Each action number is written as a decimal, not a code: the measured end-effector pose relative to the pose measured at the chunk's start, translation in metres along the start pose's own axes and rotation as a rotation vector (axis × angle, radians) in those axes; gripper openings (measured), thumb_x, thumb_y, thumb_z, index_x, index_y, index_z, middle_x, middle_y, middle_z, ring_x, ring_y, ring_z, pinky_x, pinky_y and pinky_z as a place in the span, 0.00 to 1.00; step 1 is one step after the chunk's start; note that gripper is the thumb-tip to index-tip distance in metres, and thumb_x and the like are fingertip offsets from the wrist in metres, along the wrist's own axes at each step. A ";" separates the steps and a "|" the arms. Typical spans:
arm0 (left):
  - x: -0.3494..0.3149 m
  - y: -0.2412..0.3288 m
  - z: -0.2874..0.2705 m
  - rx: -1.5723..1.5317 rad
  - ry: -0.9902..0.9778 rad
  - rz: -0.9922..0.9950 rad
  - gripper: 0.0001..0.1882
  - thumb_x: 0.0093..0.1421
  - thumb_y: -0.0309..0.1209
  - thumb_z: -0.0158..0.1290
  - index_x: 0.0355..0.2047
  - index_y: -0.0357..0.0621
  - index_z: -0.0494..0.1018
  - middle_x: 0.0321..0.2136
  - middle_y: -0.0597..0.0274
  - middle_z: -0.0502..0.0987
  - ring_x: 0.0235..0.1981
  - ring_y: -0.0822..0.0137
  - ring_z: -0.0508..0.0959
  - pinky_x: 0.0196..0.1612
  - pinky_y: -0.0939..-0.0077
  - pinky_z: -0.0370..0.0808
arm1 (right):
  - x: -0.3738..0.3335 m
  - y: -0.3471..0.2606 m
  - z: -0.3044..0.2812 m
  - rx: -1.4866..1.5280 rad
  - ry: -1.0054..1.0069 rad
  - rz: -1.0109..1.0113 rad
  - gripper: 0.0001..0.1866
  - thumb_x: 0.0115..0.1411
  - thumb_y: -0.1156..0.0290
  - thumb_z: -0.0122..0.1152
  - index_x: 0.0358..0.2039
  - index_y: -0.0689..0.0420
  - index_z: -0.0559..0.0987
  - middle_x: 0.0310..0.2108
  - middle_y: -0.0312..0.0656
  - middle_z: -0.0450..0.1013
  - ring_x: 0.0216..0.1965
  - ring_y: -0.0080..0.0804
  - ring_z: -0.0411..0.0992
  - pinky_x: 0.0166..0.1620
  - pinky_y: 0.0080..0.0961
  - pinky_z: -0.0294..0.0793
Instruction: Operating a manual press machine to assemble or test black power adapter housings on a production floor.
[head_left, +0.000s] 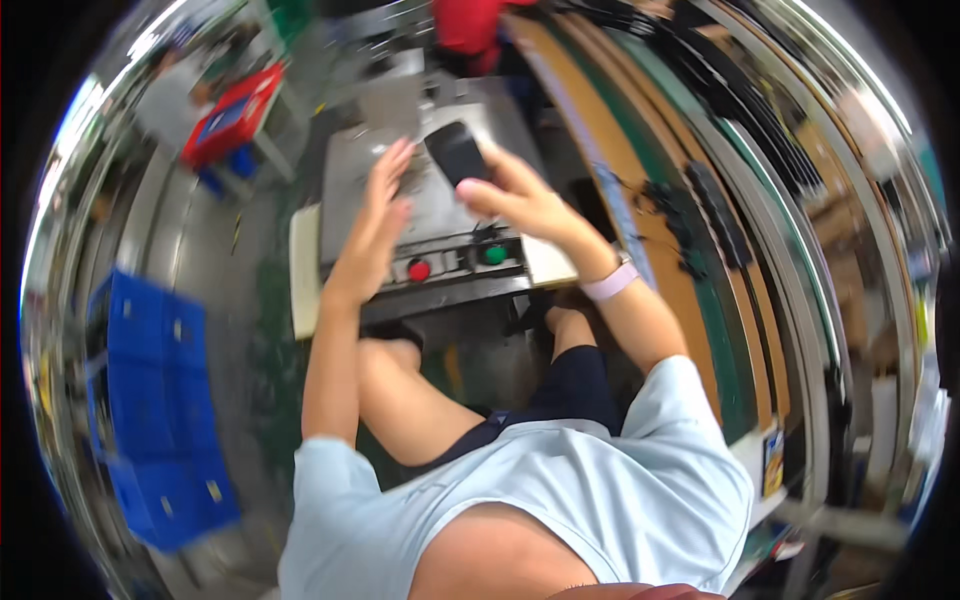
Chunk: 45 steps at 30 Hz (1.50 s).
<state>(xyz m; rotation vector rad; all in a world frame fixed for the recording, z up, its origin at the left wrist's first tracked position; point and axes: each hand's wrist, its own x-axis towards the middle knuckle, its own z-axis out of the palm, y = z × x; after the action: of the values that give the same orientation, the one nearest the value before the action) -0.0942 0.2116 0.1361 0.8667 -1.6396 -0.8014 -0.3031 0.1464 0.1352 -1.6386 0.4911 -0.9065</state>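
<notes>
A flat black object with rounded corners [456,154], about the size of a phone, is in my right hand [525,205]. My thumb lies along its near edge and my fingers are on its right side; motion blur hides its exact kind. My left hand [375,228] is raised to the left of it with nothing in it, fingers stretched out and thumb apart. Both hands are over a metal machine bench [345,195]. On its front panel, a red button [419,270] sits by my left hand and a green button [496,255] sits nearer my right.
Blue crates [160,400] stand on the floor at my left. Along my right run long rails and a brown-and-green bench [650,220] with black parts [715,215] on it. Farther left, a person [172,105] is beside a red table [235,115].
</notes>
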 end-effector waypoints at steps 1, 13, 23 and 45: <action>-0.010 0.006 -0.008 -0.052 -0.113 -0.022 0.38 0.66 0.51 0.40 0.67 0.39 0.48 0.64 0.48 0.58 0.65 0.54 0.58 0.66 0.62 0.51 | -0.010 -0.017 -0.037 -0.305 0.122 -0.169 0.11 0.60 0.69 0.60 0.41 0.57 0.70 0.23 0.33 0.68 0.22 0.20 0.65 0.25 0.19 0.64; -0.187 -0.094 -0.090 0.081 0.163 -0.658 0.15 0.69 0.35 0.43 0.49 0.39 0.71 0.46 0.59 0.75 0.45 0.69 0.74 0.49 0.77 0.69 | -0.385 -0.089 -0.416 -1.653 1.137 1.310 0.26 0.57 0.55 0.59 0.47 0.66 0.75 0.38 0.57 0.75 0.36 0.51 0.75 0.40 0.42 0.75; -0.041 -0.144 -0.087 -0.038 0.259 -0.306 0.09 0.62 0.26 0.52 0.41 0.38 0.74 0.40 0.63 0.77 0.41 0.73 0.75 0.47 0.82 0.69 | -0.311 0.000 -0.297 -1.529 0.877 0.720 0.34 0.40 0.46 0.75 0.31 0.66 0.75 0.29 0.53 0.74 0.30 0.51 0.74 0.36 0.40 0.75; -0.017 -0.122 -0.094 -1.292 0.434 -0.012 0.29 0.59 0.29 0.58 0.60 0.46 0.62 0.46 0.52 0.72 0.46 0.64 0.73 0.49 0.75 0.71 | 0.097 0.110 -0.089 -0.508 0.207 0.006 0.26 0.58 0.72 0.63 0.56 0.64 0.68 0.46 0.47 0.71 0.43 0.35 0.71 0.47 0.25 0.71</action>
<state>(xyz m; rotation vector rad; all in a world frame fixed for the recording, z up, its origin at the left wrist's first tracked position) 0.0174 0.1565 0.0440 0.0774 -0.4874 -1.3062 -0.2965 -0.0099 0.0649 -2.0024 0.9275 -1.0059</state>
